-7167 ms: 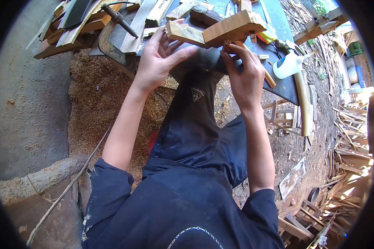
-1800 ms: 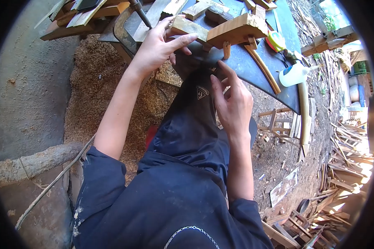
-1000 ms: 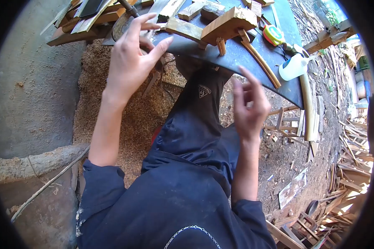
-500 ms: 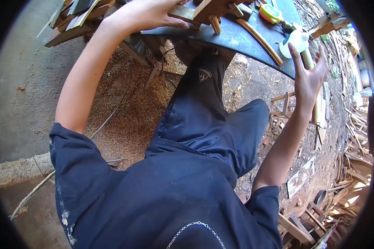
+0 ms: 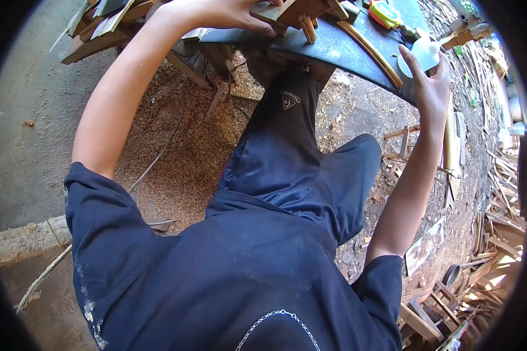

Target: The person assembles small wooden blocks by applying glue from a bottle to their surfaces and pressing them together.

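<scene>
At the top of the head view, my left hand [image 5: 231, 13] grips a piece of wood [image 5: 267, 14] at the bench edge, thumb below and fingertips above. This wood adjoins a brown wooden block [image 5: 301, 13] with a short peg [image 5: 307, 29] sticking out toward me. On the right, my right hand [image 5: 432, 82] is around a whitish plastic bottle [image 5: 424, 57], its thumb on the near left side and its fingers curled at the far right side. How firmly they press cannot be seen. The bottle stands near the right end of the dark bench [image 5: 357, 61].
A narrow wooden strip [image 5: 372, 54] lies across the bench. Behind it is a yellow-green and red tool [image 5: 385, 13], perhaps a tape measure. Stacked boards [image 5: 102, 35] stand at upper left. Sawdust [image 5: 175, 146] covers the floor below, and scrap wood [image 5: 498, 234] piles up at right.
My right hand has moved up and left to the bottle, and its fingers have curled in around it. My left hand stays at the wood. The view has shifted slightly.
</scene>
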`<state>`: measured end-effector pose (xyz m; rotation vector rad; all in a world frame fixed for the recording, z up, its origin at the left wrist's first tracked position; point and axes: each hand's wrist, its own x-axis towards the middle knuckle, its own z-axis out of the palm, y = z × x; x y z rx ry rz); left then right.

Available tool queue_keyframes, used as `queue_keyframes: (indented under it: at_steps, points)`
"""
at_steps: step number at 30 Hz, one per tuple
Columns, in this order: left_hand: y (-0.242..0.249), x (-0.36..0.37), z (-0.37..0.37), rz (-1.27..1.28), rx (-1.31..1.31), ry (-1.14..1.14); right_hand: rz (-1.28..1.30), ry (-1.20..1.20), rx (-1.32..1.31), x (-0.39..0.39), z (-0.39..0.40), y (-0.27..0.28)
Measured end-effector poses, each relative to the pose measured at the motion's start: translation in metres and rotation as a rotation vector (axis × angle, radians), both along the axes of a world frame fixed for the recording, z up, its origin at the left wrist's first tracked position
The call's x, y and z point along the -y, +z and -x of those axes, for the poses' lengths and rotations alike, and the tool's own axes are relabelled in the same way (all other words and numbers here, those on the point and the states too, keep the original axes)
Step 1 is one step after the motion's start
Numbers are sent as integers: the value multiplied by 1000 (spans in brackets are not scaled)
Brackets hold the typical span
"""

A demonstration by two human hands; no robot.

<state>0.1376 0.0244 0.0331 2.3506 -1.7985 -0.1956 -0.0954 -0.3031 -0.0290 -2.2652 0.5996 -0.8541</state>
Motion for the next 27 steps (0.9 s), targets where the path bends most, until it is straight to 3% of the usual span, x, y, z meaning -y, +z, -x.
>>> queue_keyframes:
  at_steps: [20,27]
  points:
    - [-5,-8,46,111,-33,253,-7,43,144,-3,-2,-17]
    - [-5,-10,21,55,-189,138,27,55,176,1,-1,-24]
